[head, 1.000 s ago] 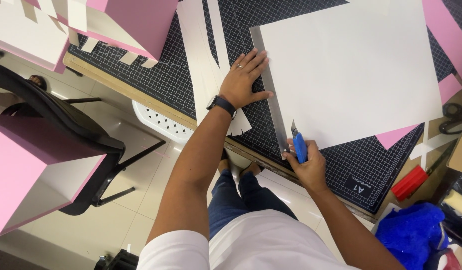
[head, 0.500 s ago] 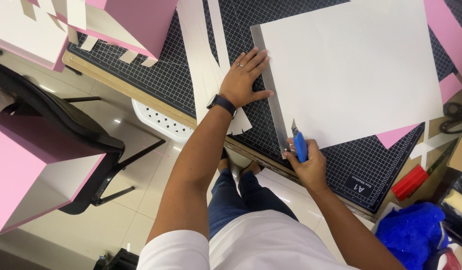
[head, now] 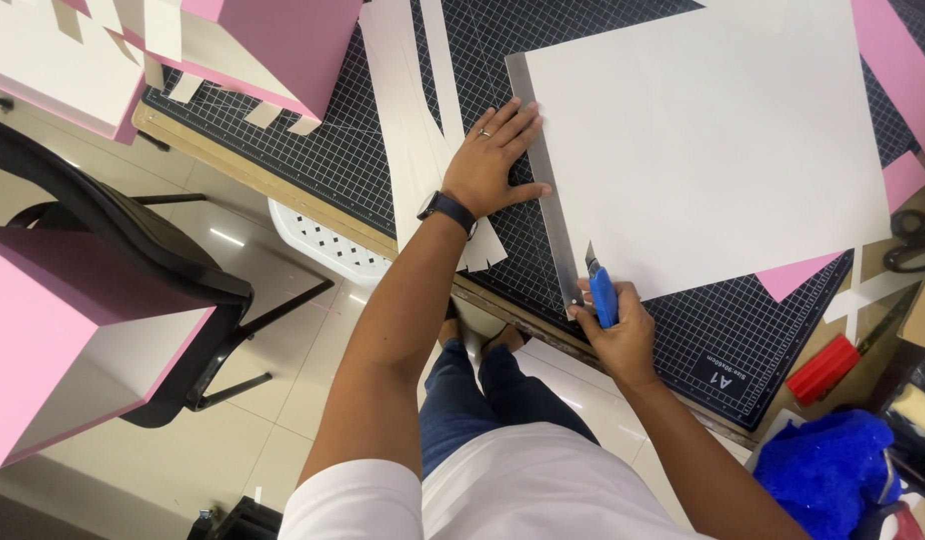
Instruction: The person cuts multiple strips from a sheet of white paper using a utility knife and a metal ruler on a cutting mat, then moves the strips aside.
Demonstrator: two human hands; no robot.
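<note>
A white sheet [head: 713, 150] is lying on the black cutting mat [head: 383, 150] covering the desk. The left hand [head: 498, 160] is pressing flat, fingers spread, on a metal ruler [head: 548, 190]; the right hand [head: 613, 330] is gripping a blue knife [head: 603, 295] at the ruler's near end.

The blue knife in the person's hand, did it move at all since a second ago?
Hardly at all. The blue utility knife sits at the near end of the long metal ruler, gripped in the right hand as before. The left hand still presses flat on the ruler over the big white sheet. Nothing was picked up or let go.
</note>
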